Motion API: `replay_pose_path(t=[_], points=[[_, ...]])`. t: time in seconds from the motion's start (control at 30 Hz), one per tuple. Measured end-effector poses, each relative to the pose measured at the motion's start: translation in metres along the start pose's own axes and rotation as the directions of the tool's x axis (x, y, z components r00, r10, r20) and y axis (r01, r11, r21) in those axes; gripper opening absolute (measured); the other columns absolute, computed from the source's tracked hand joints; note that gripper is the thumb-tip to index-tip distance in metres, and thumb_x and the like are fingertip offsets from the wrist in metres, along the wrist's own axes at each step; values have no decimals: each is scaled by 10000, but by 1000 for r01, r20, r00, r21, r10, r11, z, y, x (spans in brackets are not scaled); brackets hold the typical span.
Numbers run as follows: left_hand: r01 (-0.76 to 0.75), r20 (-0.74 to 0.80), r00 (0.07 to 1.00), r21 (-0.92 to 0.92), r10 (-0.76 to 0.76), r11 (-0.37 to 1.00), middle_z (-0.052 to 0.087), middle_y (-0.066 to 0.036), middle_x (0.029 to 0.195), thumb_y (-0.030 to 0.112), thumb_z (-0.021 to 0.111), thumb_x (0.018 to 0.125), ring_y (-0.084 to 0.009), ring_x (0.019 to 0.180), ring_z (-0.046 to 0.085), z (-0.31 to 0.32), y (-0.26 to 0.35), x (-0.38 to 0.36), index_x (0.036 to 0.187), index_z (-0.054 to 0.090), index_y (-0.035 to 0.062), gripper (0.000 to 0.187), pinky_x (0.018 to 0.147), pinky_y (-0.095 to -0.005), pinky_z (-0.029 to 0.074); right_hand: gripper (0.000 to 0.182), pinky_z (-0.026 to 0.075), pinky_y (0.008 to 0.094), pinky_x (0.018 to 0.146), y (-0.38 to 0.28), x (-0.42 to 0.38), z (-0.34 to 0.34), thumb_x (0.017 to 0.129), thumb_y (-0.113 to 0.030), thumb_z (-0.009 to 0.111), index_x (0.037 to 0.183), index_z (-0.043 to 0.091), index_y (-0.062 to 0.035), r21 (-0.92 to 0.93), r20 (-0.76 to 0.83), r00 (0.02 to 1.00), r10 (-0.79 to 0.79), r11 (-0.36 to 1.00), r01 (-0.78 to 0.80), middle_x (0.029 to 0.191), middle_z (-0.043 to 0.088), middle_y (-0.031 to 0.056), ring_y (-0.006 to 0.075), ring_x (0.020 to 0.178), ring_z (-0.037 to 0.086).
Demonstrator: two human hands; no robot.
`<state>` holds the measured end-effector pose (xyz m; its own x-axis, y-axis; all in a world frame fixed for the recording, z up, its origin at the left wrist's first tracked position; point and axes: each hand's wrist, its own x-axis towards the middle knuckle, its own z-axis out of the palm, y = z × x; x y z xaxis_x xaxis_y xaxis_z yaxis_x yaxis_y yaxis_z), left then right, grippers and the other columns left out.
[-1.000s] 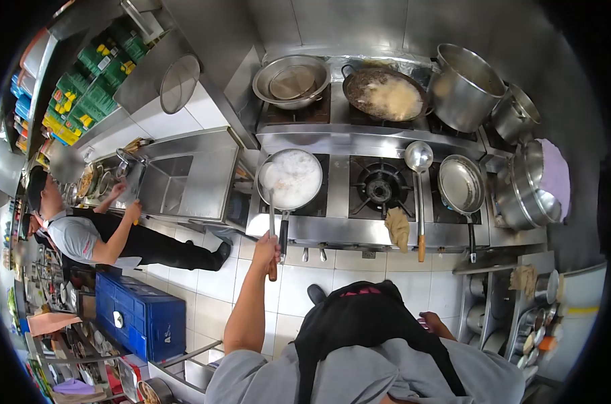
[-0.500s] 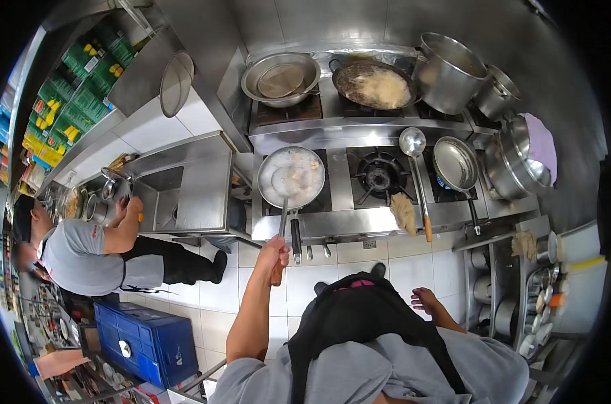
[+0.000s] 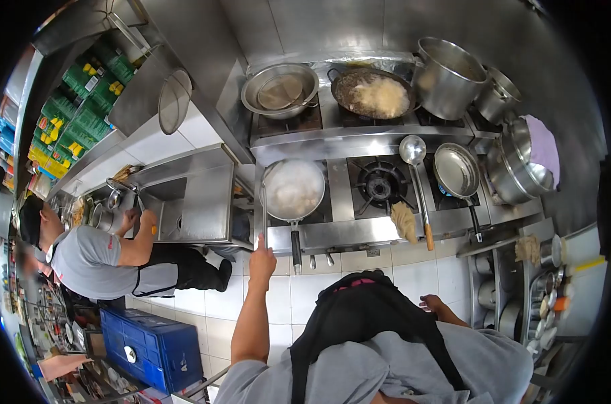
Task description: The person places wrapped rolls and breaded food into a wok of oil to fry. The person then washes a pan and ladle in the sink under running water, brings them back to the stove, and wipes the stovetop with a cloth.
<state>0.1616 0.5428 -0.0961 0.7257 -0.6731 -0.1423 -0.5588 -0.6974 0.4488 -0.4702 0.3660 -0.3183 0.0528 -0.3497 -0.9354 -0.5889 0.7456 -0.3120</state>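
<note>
My left hand (image 3: 262, 261) is closed around the handle of a long metal ladle (image 3: 265, 214). The ladle's shaft runs up along the left side of a frying pan (image 3: 295, 217); steam and froth blur its head. White, bubbling liquid (image 3: 295, 187) with pale pieces in it fills this pan, which sits on the front left burner, its black handle pointing toward me. Low on my right side, away from the stove, my right hand (image 3: 429, 303) hangs with nothing in it, its fingers loosely extended and partly seen.
Beside a bare burner (image 3: 379, 180) lie a cloth (image 3: 404, 222) and a second ladle (image 3: 420, 192). A smaller pan (image 3: 456, 168) is over a flame. Behind stand a wok (image 3: 371, 93) and tall pots (image 3: 448, 81). A co-worker (image 3: 93, 249) works at left near a blue bin (image 3: 151, 343).
My left hand has moved left, carrying the ladle from the pan's middle to its left edge. My right hand has shifted slightly. The co-worker's arms have moved a little.
</note>
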Motion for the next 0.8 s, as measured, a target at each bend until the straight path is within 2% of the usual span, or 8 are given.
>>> replay_pose_path(t=[0.07, 0.13, 0.27, 0.47, 0.53, 0.63, 0.67, 0.8], points=[[2, 1, 1000, 2, -2, 1000, 642, -314, 986, 127, 558, 888, -459, 789, 648, 28, -1, 16, 1448, 350, 33, 605, 744, -527, 505, 254, 505, 431, 704, -46, -38, 6, 926, -285, 593, 1107, 540, -114, 61, -33, 999, -10, 998, 12, 936, 590, 58, 232, 806, 592], [44, 31, 999, -411, -34, 911, 663, -287, 939, 126, 559, 889, -427, 757, 663, 48, 10, 19, 1480, 287, 57, 654, 684, -495, 515, 229, 504, 427, 702, -70, -40, 3, 925, -264, 586, 1091, 539, -113, 110, -39, 996, -85, 990, 89, 924, 595, 45, 213, 791, 591], [403, 391, 915, -870, -102, 283, 471, -9, 662, 110, 508, 944, -83, 473, 424, 40, 58, 11, 1268, 473, 104, 325, 389, -239, 382, 201, 513, 405, 714, -100, -51, 1, 947, -275, 558, 1086, 551, -130, 127, -12, 982, -189, 974, 189, 920, 605, 38, 193, 790, 603], [599, 611, 789, -741, 65, -303, 475, -9, 716, 138, 512, 972, -77, 499, 391, 38, 56, 3, 951, 441, 124, 75, 397, -227, 352, 268, 509, 395, 690, -70, -45, -1, 921, -288, 590, 1122, 556, -113, 149, -12, 996, -92, 985, 92, 910, 604, 38, 195, 787, 598], [596, 610, 790, -747, 51, -295, 468, -14, 711, 133, 506, 967, -76, 497, 391, 30, 59, -8, 968, 454, 113, 56, 398, -223, 347, 273, 507, 413, 697, -56, -45, -4, 930, -292, 582, 1124, 549, -102, 127, -26, 1000, -5, 992, 8, 925, 596, 50, 222, 808, 600], [518, 522, 852, -830, -35, 206, 482, -18, 720, 121, 494, 951, -68, 513, 429, 17, 60, -30, 1206, 493, 81, 258, 401, -225, 362, 310, 500, 457, 752, -25, -42, -13, 936, -300, 582, 1162, 547, -90, 74, -29, 999, 30, 997, -28, 976, 606, 79, 258, 832, 609], [520, 524, 851, -829, -40, 207, 482, -18, 720, 121, 494, 951, -68, 513, 429, 13, 61, -40, 1206, 493, 81, 258, 401, -225, 362, 310, 510, 454, 738, 2, -18, -24, 909, -309, 610, 1108, 579, -74, -30, -16, 994, -108, 994, 108, 982, 650, 110, 295, 853, 640], [238, 212, 965, -467, -154, 852, 606, -149, 793, 106, 538, 915, -257, 641, 585, 6, 64, -70, 1450, 340, 58, 572, 557, -380, 474, 340, 506, 476, 774, 28, -5, -38, 893, -323, 621, 1096, 594, -52, -148, 17, 977, -213, 966, 213, 995, 664, 147, 335, 892, 645]])
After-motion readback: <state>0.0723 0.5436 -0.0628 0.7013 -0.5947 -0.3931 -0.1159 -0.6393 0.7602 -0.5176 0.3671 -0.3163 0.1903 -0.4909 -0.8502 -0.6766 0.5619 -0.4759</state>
